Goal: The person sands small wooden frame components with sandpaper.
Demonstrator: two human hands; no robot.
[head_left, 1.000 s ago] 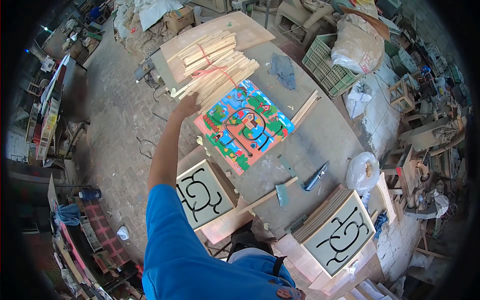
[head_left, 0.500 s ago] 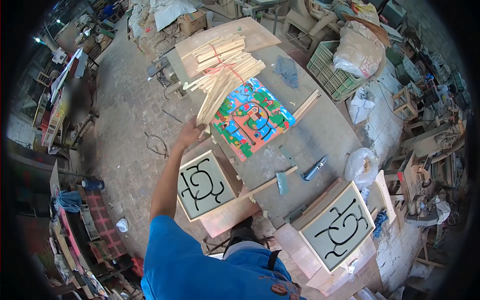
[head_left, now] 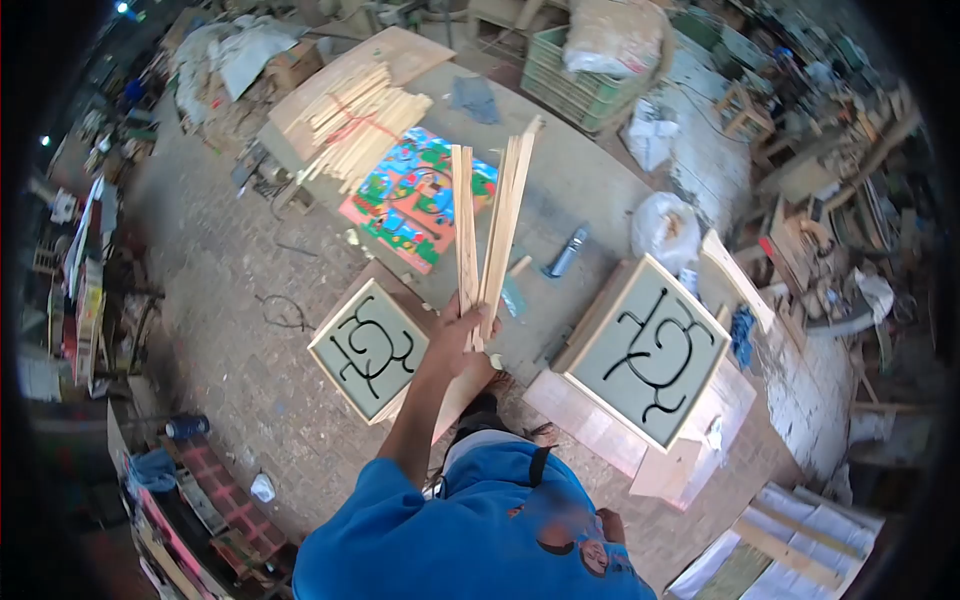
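My left hand point(head_left: 470, 325) is closed round the lower ends of several thin wooden strips point(head_left: 507, 220), which fan upward in two groups over the table. Behind them lies a colourful printed board point(head_left: 375, 200) with curved slots, partly covered by the strips. Farther back, more wooden strips point(head_left: 345, 125) form a pile with a red tie across it. At the lower right edge of my blue shirt, a small skin patch, perhaps my right hand point(head_left: 611, 526), shows; its fingers cannot be made out.
Grey panels with black curved slots in wooden frames top the left stack point(head_left: 365, 350) and the right stack point(head_left: 650, 350). On the table point(head_left: 560, 150) are a blue-handled tool point(head_left: 567, 252) and a grey cloth point(head_left: 474, 100). A green crate point(head_left: 570, 80) stands beyond.
My left hand has lifted the strips away from the pile and brought them right and nearer my body. The view has turned to the right.
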